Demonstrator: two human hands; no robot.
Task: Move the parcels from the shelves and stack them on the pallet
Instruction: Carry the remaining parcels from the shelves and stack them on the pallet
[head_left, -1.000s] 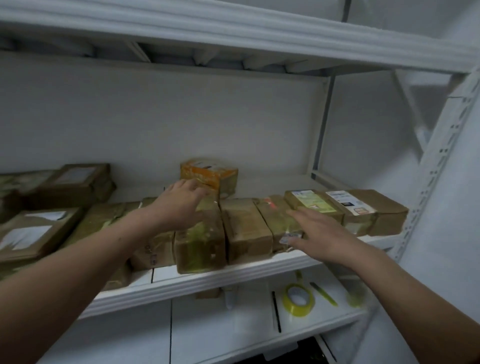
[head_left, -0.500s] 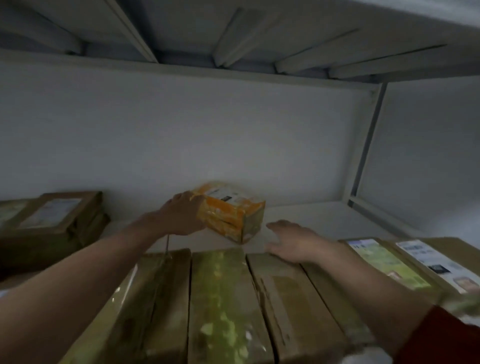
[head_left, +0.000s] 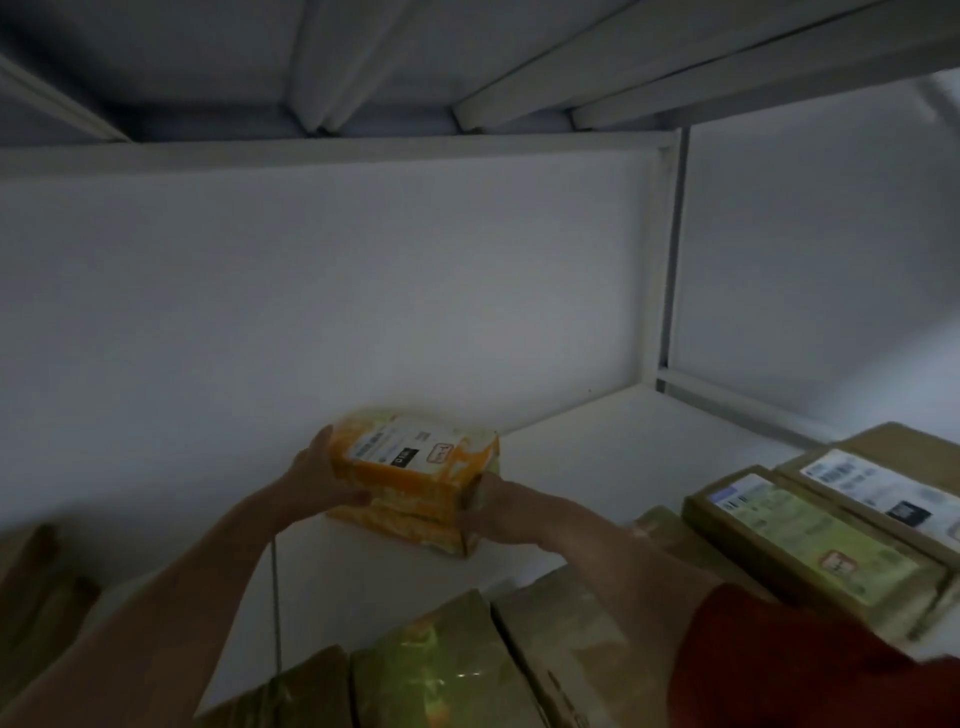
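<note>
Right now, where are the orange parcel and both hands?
orange parcel (head_left: 410, 483), head view, orange front face
left hand (head_left: 317, 478), head view, back of hand
right hand (head_left: 493, 506), head view, back of hand

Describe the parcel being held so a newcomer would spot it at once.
On the white shelf, look toward the back wall. The orange parcel is held between the left hand and right hand. Its neighbours are brown parcels; only it is orange.

Dim light; white back wall (head_left: 337, 291); white shelf board (head_left: 597, 467); ribbed shelf underside (head_left: 395, 57) overhead.
</note>
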